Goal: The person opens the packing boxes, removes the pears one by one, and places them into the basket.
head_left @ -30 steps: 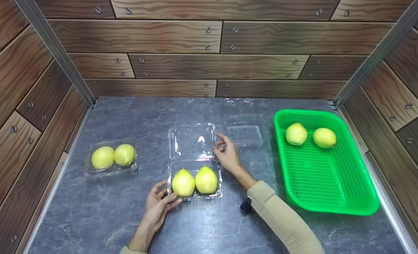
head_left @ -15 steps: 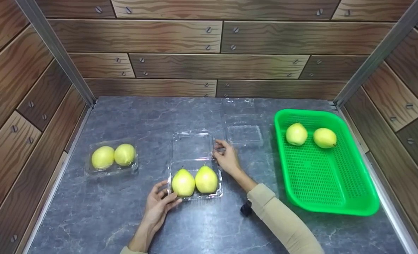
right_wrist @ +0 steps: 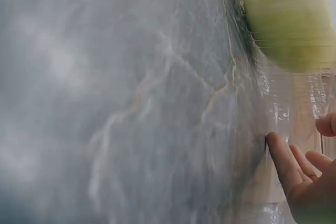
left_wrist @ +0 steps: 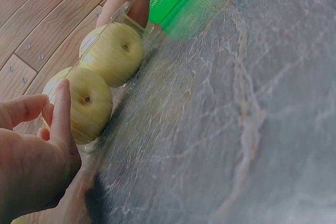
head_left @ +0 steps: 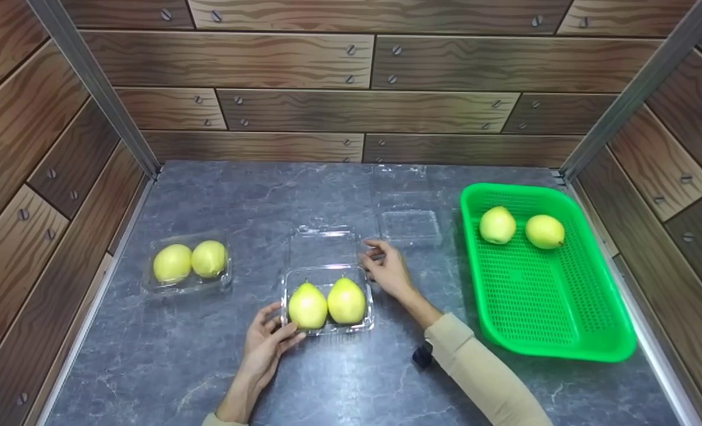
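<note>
In the head view, a clear plastic clamshell box (head_left: pixel 327 332) at the front middle bears two yellow-green pears (head_left: pixel 307 306) side by side, stems pointing away. Its lid (head_left: pixel 322 247) is folded back behind the base. My left hand (head_left: pixel 262 346) holds the base at its front left corner; the left wrist view shows a straight finger (left_wrist: pixel 62 106) across the front of one pear. To the right of the hinge, my right hand (head_left: pixel 388 269) has its fingertips close to the lid's edge. Its thumb and fingers stand apart in the right wrist view.
A shut clear box (head_left: pixel 226 283) with two pears (head_left: pixel 173 264) lies at the left. Clear empty boxes (head_left: pixel 410 226) lie behind my right hand. At the right, a green basket (head_left: pixel 472 272) holds two pears (head_left: pixel 498 225). Wood-patterned walls enclose the table.
The lid has tilted down and back, its far edge now lower in the head view. My right hand has shifted slightly toward me and right. My left hand and the pears have stayed put.
</note>
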`<state>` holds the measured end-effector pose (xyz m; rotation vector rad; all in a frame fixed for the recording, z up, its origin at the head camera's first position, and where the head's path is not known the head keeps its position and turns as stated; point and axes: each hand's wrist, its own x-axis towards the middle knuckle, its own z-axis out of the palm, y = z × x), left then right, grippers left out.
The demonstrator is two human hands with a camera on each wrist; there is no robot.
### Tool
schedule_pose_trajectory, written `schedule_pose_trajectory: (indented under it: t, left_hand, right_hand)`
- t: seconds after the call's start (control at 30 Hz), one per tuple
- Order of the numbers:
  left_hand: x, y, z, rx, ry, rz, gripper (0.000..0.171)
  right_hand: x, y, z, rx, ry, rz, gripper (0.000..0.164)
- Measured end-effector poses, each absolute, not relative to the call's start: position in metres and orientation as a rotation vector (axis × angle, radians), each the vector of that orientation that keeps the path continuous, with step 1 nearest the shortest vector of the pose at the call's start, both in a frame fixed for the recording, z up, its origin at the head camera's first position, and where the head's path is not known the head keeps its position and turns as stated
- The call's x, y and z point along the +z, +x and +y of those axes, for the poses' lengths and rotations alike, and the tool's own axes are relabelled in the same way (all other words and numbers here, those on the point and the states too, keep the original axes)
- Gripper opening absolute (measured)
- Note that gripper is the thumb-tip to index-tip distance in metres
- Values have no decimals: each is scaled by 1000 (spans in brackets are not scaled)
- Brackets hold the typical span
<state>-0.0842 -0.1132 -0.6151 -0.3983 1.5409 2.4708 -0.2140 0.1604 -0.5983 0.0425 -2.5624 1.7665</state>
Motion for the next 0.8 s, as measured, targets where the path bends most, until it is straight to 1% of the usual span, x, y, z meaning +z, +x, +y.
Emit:
schedule_pose_trajectory:
  t: [0.23, 0.8]
  left_hand:
    - [-615, -84, -113, 2494, -415, 1524, 64]
    - [-614, -84, -113, 2480, -421, 1539, 63]
  right_hand:
    - [-585, -202, 173, 1683, 82, -2600, 44]
    - [-533, -168, 180, 1575, 482, -2683, 59]
